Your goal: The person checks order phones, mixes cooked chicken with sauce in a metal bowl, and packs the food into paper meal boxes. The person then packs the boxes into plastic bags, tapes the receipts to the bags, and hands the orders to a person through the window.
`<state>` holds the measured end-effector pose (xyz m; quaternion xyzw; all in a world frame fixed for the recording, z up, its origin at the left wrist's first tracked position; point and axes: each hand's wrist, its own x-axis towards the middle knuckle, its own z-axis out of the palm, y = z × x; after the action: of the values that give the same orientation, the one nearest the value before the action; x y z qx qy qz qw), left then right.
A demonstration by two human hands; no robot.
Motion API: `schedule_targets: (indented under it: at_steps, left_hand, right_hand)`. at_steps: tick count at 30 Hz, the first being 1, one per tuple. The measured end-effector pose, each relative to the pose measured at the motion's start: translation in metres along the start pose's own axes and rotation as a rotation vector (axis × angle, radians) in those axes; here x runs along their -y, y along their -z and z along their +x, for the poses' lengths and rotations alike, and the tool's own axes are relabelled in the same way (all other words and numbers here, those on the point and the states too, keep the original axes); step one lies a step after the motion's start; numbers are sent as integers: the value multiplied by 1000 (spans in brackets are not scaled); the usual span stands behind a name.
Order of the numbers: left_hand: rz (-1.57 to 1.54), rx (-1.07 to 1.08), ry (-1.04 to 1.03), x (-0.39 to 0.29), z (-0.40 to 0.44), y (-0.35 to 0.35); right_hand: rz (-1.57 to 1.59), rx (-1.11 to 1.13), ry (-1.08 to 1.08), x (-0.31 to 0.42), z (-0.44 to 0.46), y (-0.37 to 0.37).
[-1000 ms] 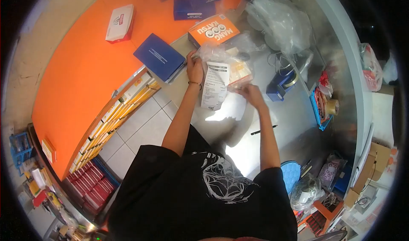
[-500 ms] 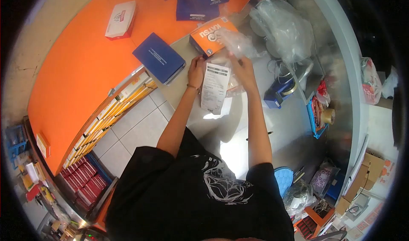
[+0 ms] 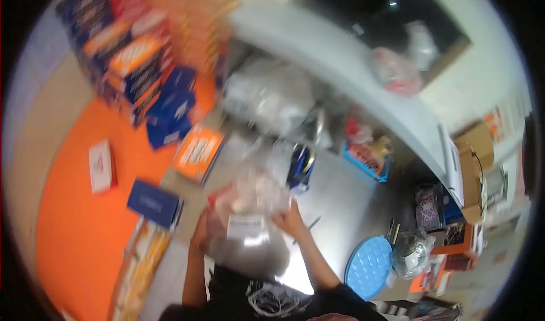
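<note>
A clear plastic bag [image 3: 258, 190] with reddish contents spans the space between my hands, blurred by motion. A white printed slip [image 3: 245, 226] shows on its near side. My left hand [image 3: 200, 231] grips the bag's left side, its fingers partly hidden. On the other side, my right hand [image 3: 289, 220] is closed on the bag's right edge. An orange box [image 3: 197, 153] with white lettering lies just beyond the bag. Left of it sits a dark blue box [image 3: 153, 201].
A heap of clear plastic bags [image 3: 269, 96] lies at the back, with a blue tape dispenser [image 3: 301, 167] in front. A blue basket [image 3: 366, 159] stands to the right, and a round blue cushion [image 3: 368, 267] nearer me. Stacked boxes [image 3: 133, 65] rise at the far left.
The view has swung right and blurred. Both hands have come nearer my body, away from the orange box, and now hold the plastic bag up between them.
</note>
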<state>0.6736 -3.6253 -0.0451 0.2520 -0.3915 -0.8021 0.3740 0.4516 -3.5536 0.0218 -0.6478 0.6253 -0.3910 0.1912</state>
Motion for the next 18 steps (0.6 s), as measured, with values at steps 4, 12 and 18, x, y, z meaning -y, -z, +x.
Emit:
schedule_targets:
  at_steps: [4, 12, 18]
  left_hand:
    - [133, 199, 355, 26, -4, -36]
    - [662, 64, 294, 128, -18, -91]
    - [1335, -338, -452, 190, -33, -98]
  right_hand:
    - [-57, -99, 52, 24, -48, 78]
    - [254, -833, -257, 7, -177, 251]
    - [271, -1147, 50, 70, -97, 413]
